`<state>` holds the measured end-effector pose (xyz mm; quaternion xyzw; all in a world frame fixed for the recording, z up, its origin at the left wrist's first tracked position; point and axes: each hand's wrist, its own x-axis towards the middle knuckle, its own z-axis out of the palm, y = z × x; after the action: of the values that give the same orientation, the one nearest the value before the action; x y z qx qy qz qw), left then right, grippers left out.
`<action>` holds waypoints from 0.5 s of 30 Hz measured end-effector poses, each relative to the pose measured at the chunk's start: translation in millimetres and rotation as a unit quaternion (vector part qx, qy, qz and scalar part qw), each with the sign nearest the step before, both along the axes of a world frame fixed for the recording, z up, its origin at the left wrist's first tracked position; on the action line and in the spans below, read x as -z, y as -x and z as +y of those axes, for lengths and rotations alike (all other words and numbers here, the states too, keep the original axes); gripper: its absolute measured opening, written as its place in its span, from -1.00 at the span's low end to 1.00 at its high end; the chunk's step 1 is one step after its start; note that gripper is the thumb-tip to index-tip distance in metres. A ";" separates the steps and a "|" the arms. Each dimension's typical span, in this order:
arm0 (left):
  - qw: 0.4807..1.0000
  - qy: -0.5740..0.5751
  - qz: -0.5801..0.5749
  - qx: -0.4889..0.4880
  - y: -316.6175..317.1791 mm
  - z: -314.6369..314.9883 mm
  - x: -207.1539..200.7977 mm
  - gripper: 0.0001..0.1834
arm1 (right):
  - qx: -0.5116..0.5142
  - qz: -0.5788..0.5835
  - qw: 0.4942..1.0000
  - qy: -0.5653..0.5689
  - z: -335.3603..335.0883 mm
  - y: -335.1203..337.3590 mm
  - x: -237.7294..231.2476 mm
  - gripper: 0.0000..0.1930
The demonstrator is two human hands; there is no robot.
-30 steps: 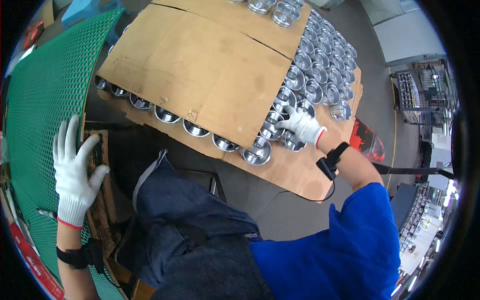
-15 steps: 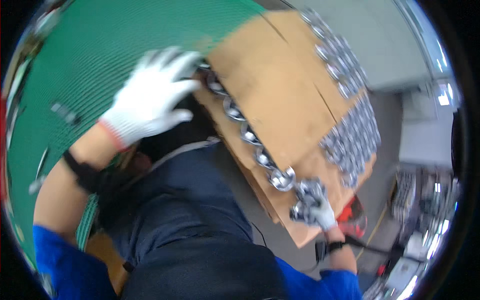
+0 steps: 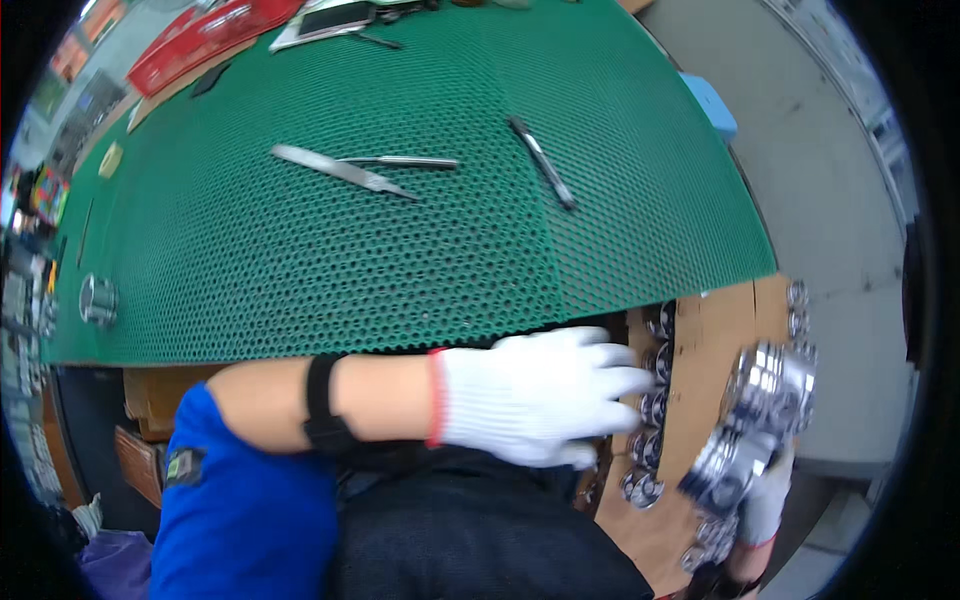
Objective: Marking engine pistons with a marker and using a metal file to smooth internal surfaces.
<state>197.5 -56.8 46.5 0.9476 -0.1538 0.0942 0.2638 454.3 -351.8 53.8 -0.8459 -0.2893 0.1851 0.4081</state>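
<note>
My right hand [image 3: 768, 500], in a white knit glove, is closed around a few shiny metal cylindrical parts [image 3: 770, 385], raised above the cardboard on the right. How its fingers grip them is mostly hidden behind the metal. My left hand [image 3: 545, 397], gloved in white with a red cuff, reaches across my body with fingers spread and holds nothing. Its fingertips are next to a row of similar metal parts [image 3: 643, 447] along the near edge of the cardboard [image 3: 695, 370]. Whether they touch the row, I cannot tell.
On the green perforated mat [image 3: 400, 260] lie a flat file [image 3: 335, 168], a slim metal tool [image 3: 425, 162] and a black pen [image 3: 543, 163]. One metal cylinder [image 3: 98, 300] stands at the left. A red bin [image 3: 205, 42] and a phone [image 3: 338, 19] are at the far edge.
The view has swung toward the green mat. My right hand has lifted the metal parts off the cardboard's corner. My left hand now stretches rightward, still spread.
</note>
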 end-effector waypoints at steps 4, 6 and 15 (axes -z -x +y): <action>0.971 0.058 0.018 -0.233 119.4 17.7 1.3 -0.46 | -0.209 -0.149 0.966 0.012 166.6 -37.2 -21.9 -0.45; 0.943 0.063 0.037 -0.325 163.2 19.2 5.6 -0.45 | -0.240 -0.163 0.957 0.005 223.9 -39.7 -25.5 -0.49; 0.690 0.312 -0.044 -0.651 284.9 -49.5 30.1 -0.51 | -0.295 -0.388 0.863 0.137 304.9 -8.9 -44.9 -0.49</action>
<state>-87.4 -106.3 16.4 0.6679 0.5290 0.3261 0.4096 463.2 -46.9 98.8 -0.7720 -0.6317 -0.0082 0.0693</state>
